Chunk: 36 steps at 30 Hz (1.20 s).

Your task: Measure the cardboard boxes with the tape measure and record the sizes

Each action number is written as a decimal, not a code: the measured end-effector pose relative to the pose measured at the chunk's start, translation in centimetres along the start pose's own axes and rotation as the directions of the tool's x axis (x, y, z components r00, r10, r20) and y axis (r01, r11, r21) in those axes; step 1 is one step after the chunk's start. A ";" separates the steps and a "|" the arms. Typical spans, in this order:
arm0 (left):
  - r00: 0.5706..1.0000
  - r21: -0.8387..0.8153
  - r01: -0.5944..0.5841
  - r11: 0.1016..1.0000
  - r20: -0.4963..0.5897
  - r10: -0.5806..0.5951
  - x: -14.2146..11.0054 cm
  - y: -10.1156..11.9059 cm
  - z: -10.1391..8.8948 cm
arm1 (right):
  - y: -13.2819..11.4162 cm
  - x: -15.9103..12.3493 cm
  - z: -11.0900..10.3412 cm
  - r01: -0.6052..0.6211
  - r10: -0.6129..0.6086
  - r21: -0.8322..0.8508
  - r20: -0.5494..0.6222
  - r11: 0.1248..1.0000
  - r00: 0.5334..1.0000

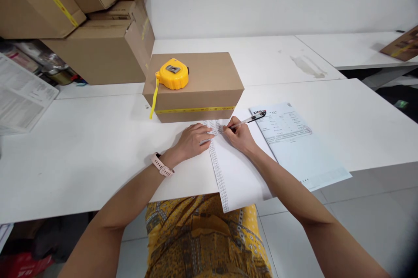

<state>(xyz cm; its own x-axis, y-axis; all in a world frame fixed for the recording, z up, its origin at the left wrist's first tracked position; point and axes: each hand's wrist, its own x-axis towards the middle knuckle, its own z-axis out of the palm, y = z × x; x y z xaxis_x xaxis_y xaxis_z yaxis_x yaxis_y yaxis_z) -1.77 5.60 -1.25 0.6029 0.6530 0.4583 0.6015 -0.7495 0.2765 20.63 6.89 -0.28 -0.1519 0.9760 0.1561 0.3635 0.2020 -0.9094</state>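
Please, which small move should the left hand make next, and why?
Perhaps the left hand should press the white paper with a dark-marked left edge firmly: the right hand holds a slim clear-and-black plastic pen at it, and its lower end juts past the white table.

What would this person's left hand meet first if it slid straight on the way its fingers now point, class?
The left hand would probably meet the right hand or the tip of its pen, just across the notebook, though exact heights are unclear.
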 end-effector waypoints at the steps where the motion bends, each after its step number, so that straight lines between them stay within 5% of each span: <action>1: 1.000 0.002 0.000 1.000 -0.001 0.000 0.0 0.0 0.0 | 0.0 0.0 0.0 0.000 0.000 -0.001 0.000 1.000 1.000; 36: 1.000 0.010 -0.012 1.000 -0.020 0.012 0.0 0.1 0.0 | -0.3 0.0 0.1 0.013 -0.013 0.031 -0.005 0.999 1.000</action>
<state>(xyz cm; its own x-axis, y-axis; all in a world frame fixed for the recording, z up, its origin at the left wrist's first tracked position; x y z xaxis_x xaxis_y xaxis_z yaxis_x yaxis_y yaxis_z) -1.77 5.52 -1.23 0.5996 0.6417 0.4782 0.5997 -0.7559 0.2625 20.47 6.85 -0.04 -0.1517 0.9737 0.1699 0.3324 0.2122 -0.9190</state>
